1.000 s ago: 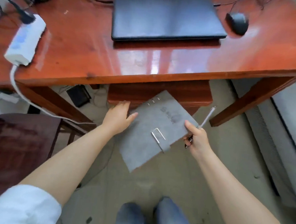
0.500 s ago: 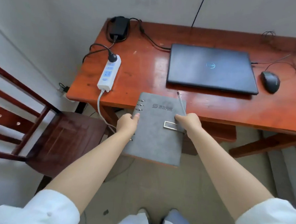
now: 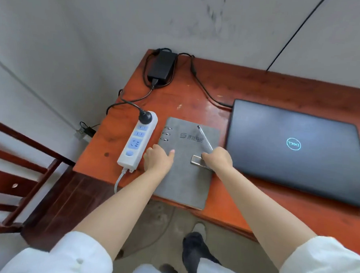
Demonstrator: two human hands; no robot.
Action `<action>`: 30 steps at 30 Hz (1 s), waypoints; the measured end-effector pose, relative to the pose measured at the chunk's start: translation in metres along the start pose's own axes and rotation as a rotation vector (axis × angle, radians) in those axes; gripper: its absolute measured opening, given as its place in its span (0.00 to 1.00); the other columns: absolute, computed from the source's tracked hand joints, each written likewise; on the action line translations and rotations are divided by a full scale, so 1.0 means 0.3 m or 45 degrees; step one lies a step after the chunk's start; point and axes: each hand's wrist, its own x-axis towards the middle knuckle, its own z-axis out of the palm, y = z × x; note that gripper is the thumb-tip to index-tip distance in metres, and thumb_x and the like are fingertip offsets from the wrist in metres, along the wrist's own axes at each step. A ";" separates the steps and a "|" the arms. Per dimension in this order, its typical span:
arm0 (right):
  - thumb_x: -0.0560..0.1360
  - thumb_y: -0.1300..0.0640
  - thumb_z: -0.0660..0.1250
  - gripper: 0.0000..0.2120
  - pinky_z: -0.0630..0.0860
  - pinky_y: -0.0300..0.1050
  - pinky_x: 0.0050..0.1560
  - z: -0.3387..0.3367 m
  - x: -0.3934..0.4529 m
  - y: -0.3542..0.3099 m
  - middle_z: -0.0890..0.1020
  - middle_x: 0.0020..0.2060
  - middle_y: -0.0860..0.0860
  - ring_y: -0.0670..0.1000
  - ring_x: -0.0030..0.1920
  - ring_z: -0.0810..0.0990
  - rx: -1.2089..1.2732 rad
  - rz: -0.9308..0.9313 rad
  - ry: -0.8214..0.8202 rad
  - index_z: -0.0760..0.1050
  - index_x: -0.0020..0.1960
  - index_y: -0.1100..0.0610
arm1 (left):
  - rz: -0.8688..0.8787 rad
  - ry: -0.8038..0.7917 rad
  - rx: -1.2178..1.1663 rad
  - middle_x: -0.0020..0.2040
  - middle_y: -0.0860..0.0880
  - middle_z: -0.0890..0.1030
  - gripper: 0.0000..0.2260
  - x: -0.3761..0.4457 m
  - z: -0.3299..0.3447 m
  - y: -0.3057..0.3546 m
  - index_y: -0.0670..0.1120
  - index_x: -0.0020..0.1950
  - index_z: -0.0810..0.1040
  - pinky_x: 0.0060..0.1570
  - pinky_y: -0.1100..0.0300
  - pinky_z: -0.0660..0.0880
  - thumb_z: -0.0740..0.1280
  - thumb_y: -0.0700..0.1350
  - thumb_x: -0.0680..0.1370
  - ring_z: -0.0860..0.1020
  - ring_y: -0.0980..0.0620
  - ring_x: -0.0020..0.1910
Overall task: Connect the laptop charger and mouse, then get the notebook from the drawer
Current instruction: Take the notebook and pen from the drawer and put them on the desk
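Observation:
A grey ring-bound notebook [image 3: 185, 174] lies on the red-brown desk [image 3: 262, 92], between the power strip and the laptop, its near edge slightly over the desk's front. My left hand [image 3: 157, 159] holds its left edge, thumb on the cover. My right hand [image 3: 217, 158] rests at the metal clasp on its right edge and grips a silver pen [image 3: 204, 137] that points away from me. The closed dark laptop [image 3: 296, 152] lies to the right, its logo lit. The black charger brick [image 3: 162, 65] sits at the far left corner, its cable running to the laptop.
A white power strip [image 3: 137, 142] with the charger's plug in its far socket lies left of the notebook. A dark wooden chair [image 3: 34, 186] stands left of the desk. The wall is close behind. My feet are on the floor below.
The notebook went from below the desk's front edge up onto the desktop, both hands still on it. The view swung left, and the mouse is out of frame.

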 end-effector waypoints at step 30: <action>0.77 0.63 0.56 0.11 0.73 0.50 0.45 0.058 -0.089 0.037 0.79 0.55 0.64 0.65 0.55 0.77 -0.393 0.137 0.084 0.66 0.58 0.65 | 0.831 -0.100 0.596 0.77 0.39 0.50 0.26 0.126 0.086 -0.038 0.36 0.74 0.48 0.75 0.53 0.44 0.51 0.47 0.81 0.47 0.45 0.76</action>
